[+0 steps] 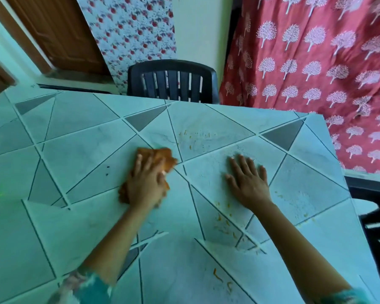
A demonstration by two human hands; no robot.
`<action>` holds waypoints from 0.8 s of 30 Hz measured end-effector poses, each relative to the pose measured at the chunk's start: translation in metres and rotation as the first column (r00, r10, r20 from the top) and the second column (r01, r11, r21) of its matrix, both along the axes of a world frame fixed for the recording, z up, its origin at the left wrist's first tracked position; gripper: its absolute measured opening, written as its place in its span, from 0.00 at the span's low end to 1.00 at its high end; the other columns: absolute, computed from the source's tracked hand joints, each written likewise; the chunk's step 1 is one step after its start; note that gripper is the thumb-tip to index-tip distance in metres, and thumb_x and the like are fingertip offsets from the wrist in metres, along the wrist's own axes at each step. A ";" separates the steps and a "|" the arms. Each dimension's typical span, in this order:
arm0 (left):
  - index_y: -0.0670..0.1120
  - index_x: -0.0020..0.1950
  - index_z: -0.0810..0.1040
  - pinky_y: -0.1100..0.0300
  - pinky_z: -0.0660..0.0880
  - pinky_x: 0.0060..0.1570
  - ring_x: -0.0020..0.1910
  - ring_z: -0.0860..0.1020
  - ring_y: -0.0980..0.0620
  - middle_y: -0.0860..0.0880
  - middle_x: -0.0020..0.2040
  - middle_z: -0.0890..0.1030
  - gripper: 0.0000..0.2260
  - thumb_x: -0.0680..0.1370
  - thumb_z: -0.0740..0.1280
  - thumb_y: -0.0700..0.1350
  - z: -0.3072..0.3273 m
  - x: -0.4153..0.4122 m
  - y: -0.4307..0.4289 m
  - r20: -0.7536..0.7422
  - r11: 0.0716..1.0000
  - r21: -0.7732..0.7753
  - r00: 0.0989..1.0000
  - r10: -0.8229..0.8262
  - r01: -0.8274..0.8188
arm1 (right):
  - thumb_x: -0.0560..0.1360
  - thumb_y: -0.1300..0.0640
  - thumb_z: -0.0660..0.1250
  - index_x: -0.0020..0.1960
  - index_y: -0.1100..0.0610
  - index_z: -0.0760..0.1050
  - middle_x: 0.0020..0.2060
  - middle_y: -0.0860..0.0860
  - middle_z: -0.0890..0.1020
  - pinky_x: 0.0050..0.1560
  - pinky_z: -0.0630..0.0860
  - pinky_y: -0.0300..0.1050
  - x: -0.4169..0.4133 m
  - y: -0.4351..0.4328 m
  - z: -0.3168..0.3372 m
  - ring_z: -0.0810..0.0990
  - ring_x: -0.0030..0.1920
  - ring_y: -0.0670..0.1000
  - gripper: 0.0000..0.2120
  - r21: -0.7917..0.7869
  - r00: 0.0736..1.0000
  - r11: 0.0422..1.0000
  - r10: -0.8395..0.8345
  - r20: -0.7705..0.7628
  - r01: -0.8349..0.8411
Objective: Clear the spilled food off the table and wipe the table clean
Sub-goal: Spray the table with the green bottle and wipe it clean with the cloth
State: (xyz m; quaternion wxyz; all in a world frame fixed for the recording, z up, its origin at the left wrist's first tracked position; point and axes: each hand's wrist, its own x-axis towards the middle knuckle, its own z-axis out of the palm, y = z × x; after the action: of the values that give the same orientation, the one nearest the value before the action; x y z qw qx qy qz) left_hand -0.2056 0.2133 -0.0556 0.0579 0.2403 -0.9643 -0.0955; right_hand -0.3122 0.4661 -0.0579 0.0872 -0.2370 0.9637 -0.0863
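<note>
Roughly mid-job, by my read: no heap of food shows on the table (pixel 75 154), so the bulk of the spill looks cleared, but wiping isn't done. Orange smears (pixel 190 139) are scattered on the far side, just beyond both hands. More orange streaks (pixel 225 224) sit beside the R forearm, and a few orange bits (pixel 217 274) lie near the front edge. Two tiny dark specks (pixel 106 171) sit to the left of the cloth. The patch under and around the R hand looks dull and speckled, maybe damp or gritty, can't tell which. So what's left, I'd say, is passes over the far centre, the right half and the near edge. The cloth (pixel 162 155), orange-brown and bunched, lies about mid-table w/ the L hand (pixel 146 183) on top, arm reaching fwd. Its fingers lie close together and fairly straight over the cloth, pressing down. The hand is blurred, so can't tell if the thumb tucks round an edge. The R hand (pixel 249 183) is palm-down flat on the bare table to the right, well apart from the cloth, fingers spread wide and holding nothing, prob. bracing. A black chair (pixel 171 82) stands at the far side.
</note>
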 end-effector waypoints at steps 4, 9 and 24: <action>0.55 0.72 0.67 0.50 0.57 0.71 0.76 0.50 0.44 0.51 0.76 0.60 0.21 0.78 0.58 0.47 0.010 -0.066 -0.026 0.033 0.983 0.033 0.983 0.179 -0.180 | 0.74 0.37 0.35 0.77 0.45 0.43 0.77 0.48 0.44 0.73 0.37 0.55 0.000 0.000 -0.002 0.41 0.76 0.51 0.32 -0.002 1.000 1.000 -0.016 -0.002 0.016; 0.55 0.70 0.68 0.47 0.62 0.68 0.75 0.53 0.43 0.50 0.75 0.62 0.21 0.77 0.57 0.49 0.005 -0.090 0.051 0.041 0.994 0.017 0.993 -0.107 0.106 | 0.75 0.37 0.35 0.76 0.44 0.42 0.77 0.47 0.44 0.73 0.36 0.55 -0.001 -0.003 -0.001 0.41 0.76 0.50 0.31 -0.001 0.999 0.999 -0.048 0.002 0.048; 0.55 0.73 0.63 0.41 0.58 0.68 0.76 0.48 0.42 0.49 0.77 0.56 0.22 0.78 0.58 0.50 0.011 -0.130 -0.018 0.043 0.983 0.023 0.983 0.179 -0.180 | 0.74 0.36 0.35 0.76 0.43 0.42 0.76 0.47 0.43 0.72 0.33 0.58 -0.018 -0.012 -0.006 0.39 0.76 0.51 0.32 -0.015 0.994 0.994 -0.108 -0.001 0.108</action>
State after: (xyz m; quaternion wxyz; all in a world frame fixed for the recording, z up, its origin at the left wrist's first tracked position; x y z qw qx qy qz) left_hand -0.3358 0.1957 -0.0441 0.0431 0.3287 -0.9384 -0.0977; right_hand -0.3301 0.4539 -0.0638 0.0795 -0.1852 0.9746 -0.0979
